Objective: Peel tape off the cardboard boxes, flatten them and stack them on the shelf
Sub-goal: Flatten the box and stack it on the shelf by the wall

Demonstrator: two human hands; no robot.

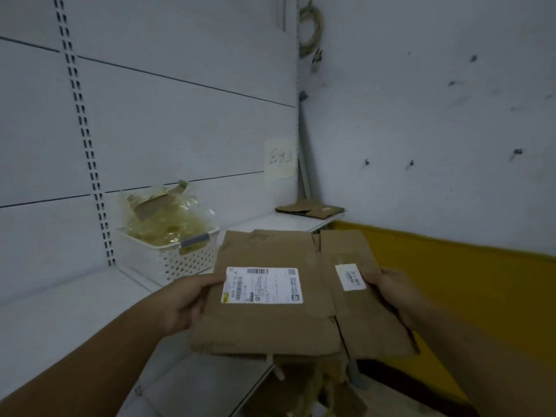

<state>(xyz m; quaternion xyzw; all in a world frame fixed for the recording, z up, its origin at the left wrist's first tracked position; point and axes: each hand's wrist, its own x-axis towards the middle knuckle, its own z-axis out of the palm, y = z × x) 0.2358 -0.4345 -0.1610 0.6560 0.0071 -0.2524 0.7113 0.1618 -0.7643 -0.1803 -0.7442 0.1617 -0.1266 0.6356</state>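
A flattened brown cardboard box (279, 323) with two white shipping labels is held flat in the air in front of me, above the front edge of the white shelf (60, 320). My left hand (189, 299) grips its left edge, thumb on top near the large label. My right hand (391, 291) grips its right edge beside the small label. At the far right end of the shelf lies a small stack of flattened cardboard (310, 209).
A white perforated basket (180, 260) full of crumpled peeled tape stands on the shelf at the back. Below the held box, more cardboard and tape scraps (316, 389) lie on the floor. A yellow-painted wall band (451, 284) runs on the right.
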